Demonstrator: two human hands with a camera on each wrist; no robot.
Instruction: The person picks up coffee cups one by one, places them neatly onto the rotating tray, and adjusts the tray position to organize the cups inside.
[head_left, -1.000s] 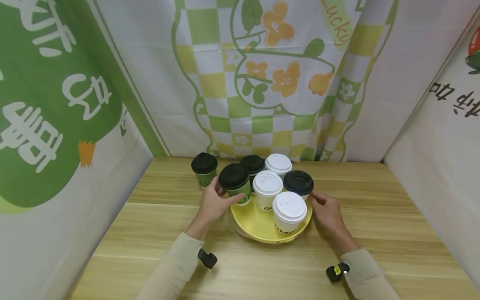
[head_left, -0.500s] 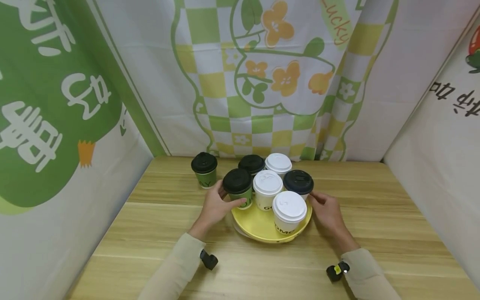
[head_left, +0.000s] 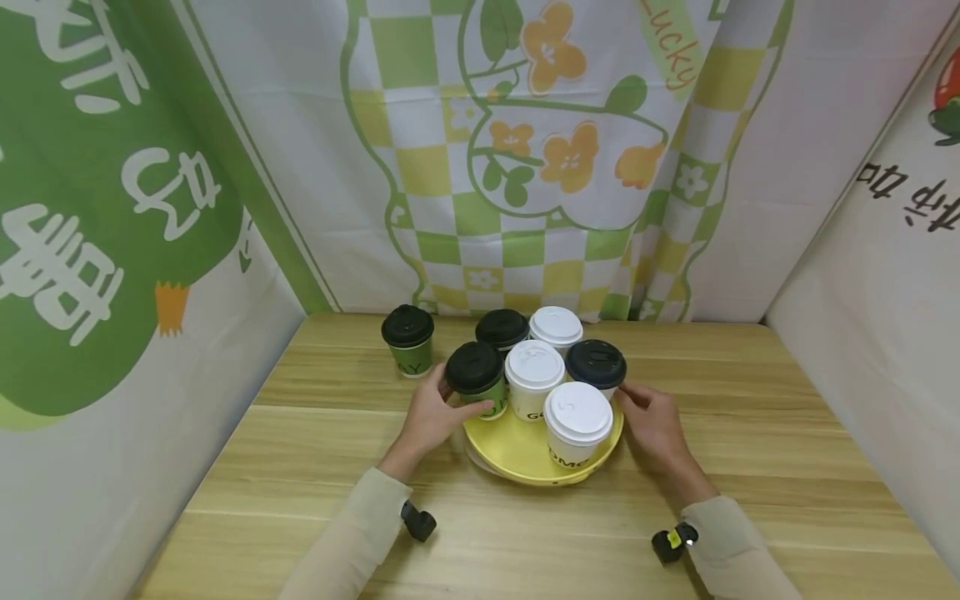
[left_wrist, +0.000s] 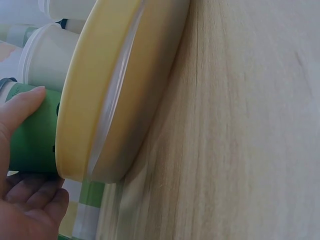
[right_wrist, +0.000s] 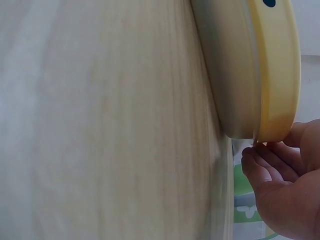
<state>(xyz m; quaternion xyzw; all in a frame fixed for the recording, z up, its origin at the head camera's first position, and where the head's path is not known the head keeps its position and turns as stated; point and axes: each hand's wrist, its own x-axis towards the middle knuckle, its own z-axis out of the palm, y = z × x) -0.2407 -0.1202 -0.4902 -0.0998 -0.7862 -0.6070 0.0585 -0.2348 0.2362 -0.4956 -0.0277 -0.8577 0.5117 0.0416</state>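
The green cup with a black lid [head_left: 476,380] stands at the left edge of the yellow tray [head_left: 517,454] on the wooden table [head_left: 300,450], close against a white-lidded cup [head_left: 534,379], probably so the cups pack together. The left hand [head_left: 429,417] wraps it, thumb across the front, fingers curled behind. The right hand [head_left: 654,421] rests at the tray's right rim with loosely bent fingers, touching its edge, seemingly to steady it.

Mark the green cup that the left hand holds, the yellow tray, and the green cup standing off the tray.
held green cup [head_left: 474,367], head view, black lid
yellow tray [head_left: 517,450], head view, bare front floor
lone green cup [head_left: 407,327], head view, black lid
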